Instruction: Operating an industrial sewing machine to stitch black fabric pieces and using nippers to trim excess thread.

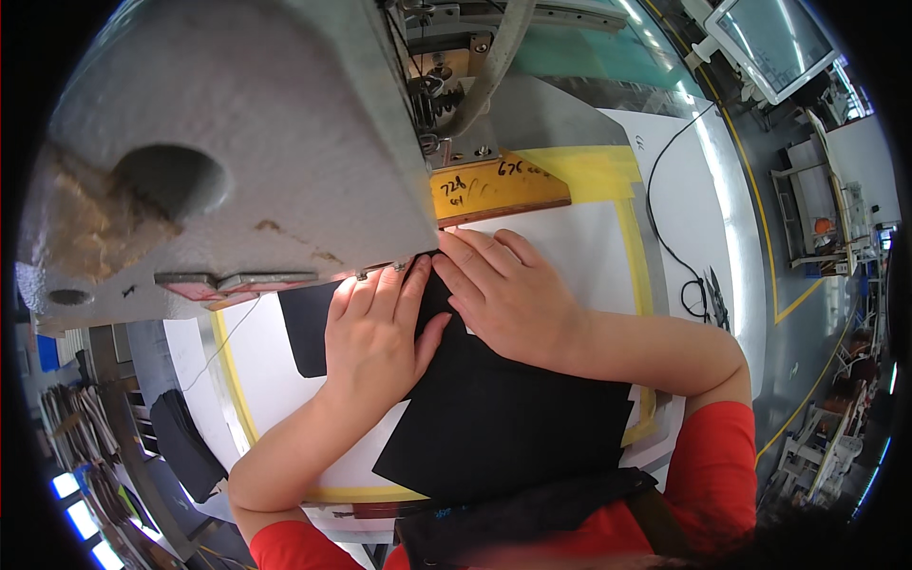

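Note:
Black fabric [503, 418] lies on the white work surface [589, 237] and reaches back beneath a large grey machine head [285, 123], which looks like a sewing machine's. My left hand [375, 337] rests flat on the cloth, fingers stretched forward with their tips at the machine's lower edge and the thumb apart. Angled in from the right, my right hand [518, 299] also lies flat, its fingertips close to my left forefinger. Just beyond them sits an amber plate [503, 190] with handwriting. The machine head hides the spot past my fingertips.
Yellow tape [632, 256] borders the white surface. To the right are a black cable [655, 204] and dark snips [715, 299]. A black cloth stack [185, 442] sits at the left. Farther right stand a screen [774, 43] and shelving [807, 199].

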`<control>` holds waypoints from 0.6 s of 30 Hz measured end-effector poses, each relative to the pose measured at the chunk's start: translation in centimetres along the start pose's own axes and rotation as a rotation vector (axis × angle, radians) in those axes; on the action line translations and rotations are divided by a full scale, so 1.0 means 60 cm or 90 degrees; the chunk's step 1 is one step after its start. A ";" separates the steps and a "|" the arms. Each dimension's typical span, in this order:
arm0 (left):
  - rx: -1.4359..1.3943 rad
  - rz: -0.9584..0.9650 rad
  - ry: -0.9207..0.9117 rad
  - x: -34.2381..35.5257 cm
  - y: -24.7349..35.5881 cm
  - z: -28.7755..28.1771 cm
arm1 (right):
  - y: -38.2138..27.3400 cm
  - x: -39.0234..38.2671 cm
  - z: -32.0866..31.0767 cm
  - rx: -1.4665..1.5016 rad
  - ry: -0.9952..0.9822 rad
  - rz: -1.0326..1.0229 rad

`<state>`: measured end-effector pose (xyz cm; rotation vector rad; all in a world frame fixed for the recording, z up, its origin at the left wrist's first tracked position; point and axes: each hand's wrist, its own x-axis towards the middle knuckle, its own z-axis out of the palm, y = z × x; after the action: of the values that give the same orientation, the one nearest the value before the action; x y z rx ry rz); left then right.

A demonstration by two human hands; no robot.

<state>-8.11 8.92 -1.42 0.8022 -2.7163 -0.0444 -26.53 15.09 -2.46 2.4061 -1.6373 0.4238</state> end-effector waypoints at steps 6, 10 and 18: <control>-0.018 -0.019 -0.013 -0.004 0.000 0.002 | -0.005 -0.004 -0.007 -0.053 -0.009 -0.031; -0.004 -0.016 -0.018 0.001 0.003 0.001 | -0.007 -0.005 -0.013 -0.060 -0.041 -0.027; 0.001 -0.014 -0.007 0.002 0.005 0.001 | 0.013 0.005 0.014 0.021 0.071 0.004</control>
<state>-8.39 9.09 -1.43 0.8345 -2.7177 -0.0510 -27.06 14.26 -3.12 2.3537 -1.6035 0.5796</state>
